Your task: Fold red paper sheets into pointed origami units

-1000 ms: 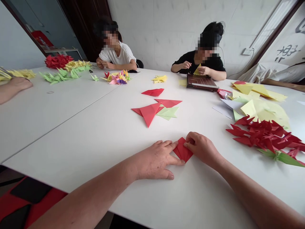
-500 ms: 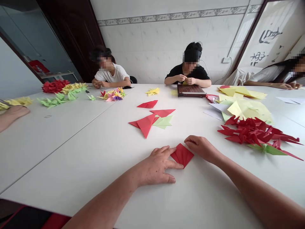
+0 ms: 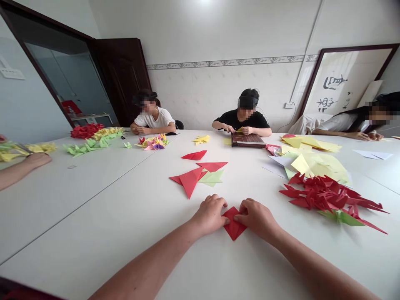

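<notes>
A small folded red origami paper [image 3: 234, 231] lies on the white table in front of me, a corner pointing toward me. Its left side is held by my left hand [image 3: 210, 214], fingers curled and thumb on the paper. Opposite it, my right hand [image 3: 258, 217] grips the right side, its thumb pressing on the upper face. Fingers cover both side corners, and creases run over the middle. Farther out are folded red pieces [image 3: 188, 181] and a light green folded piece [image 3: 213, 177].
To the right lies a heap of red paper cranes [image 3: 325, 193] beside yellow sheets [image 3: 321, 160]. A person in black works at a brown paper trimmer [image 3: 248, 141] across the table. Colourful cranes [image 3: 153, 142] and green cranes [image 3: 89, 146] lie to the left, near other people.
My left hand has gone from lying spread on the red paper to curling at its left side. My right hand has come onto the paper's right side. The view has tilted up.
</notes>
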Motion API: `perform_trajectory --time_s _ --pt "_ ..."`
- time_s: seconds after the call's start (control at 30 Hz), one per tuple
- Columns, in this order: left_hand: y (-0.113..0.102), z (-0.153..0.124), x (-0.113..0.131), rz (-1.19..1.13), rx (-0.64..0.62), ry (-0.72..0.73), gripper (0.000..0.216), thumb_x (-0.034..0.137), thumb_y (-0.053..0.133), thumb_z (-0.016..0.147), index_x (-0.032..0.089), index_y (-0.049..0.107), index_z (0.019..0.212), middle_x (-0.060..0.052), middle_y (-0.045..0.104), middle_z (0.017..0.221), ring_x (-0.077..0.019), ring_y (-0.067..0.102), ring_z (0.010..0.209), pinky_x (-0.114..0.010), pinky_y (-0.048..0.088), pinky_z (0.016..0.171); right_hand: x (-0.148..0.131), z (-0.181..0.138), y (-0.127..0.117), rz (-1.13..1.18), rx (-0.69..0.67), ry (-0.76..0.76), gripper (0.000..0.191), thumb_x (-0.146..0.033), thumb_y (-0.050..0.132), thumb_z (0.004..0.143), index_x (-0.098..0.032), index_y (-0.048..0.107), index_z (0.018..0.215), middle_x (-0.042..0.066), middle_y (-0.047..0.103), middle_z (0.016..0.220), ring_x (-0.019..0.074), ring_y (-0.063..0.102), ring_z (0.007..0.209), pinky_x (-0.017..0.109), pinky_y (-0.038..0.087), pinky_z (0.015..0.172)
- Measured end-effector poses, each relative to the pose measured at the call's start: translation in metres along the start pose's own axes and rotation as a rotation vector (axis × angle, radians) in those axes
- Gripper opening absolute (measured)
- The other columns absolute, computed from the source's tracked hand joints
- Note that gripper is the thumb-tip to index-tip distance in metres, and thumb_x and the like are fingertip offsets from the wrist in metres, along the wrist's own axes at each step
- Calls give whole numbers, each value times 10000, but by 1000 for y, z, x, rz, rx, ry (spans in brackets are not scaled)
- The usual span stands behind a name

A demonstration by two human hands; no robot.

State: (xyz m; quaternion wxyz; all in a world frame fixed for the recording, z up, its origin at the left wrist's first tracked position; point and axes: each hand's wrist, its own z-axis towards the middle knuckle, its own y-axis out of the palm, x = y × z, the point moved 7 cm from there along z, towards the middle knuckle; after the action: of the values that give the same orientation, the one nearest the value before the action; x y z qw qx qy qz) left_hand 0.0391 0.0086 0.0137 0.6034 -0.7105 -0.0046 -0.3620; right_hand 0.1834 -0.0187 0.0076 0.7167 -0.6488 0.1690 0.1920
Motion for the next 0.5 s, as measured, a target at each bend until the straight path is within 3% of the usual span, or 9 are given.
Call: perform_trajectory --time_s 0.13,0.33,0.5 --pt "2 9 9 26 -91 -42 187 224 624 663 204 569 841 -62 585 1054 -238 564 991 -302 491 721 1 -3 -1 -15 35 -36 135 -260 600 733 -203 508 653 -21 569 749 106 472 596 234 334 546" --pt "7 9 3 -174 -27 -13 107 208 565 687 205 492 766 -6 607 857 -160 564 748 -242 429 569 0 -6 -4 9 61 -61 91 -292 581 762 -225 612 816 -8 597 810 134 530 670 252 375 591" --pt "8 7 -9 -380 -11 -26 222 214 543 730 223 568 950 19 628 793 -146 583 705 -239 432 572 4 -2 1 257 -33 -52 154 -271 500 779 -234 645 818 -6 639 821 148 562 708 268 411 627"
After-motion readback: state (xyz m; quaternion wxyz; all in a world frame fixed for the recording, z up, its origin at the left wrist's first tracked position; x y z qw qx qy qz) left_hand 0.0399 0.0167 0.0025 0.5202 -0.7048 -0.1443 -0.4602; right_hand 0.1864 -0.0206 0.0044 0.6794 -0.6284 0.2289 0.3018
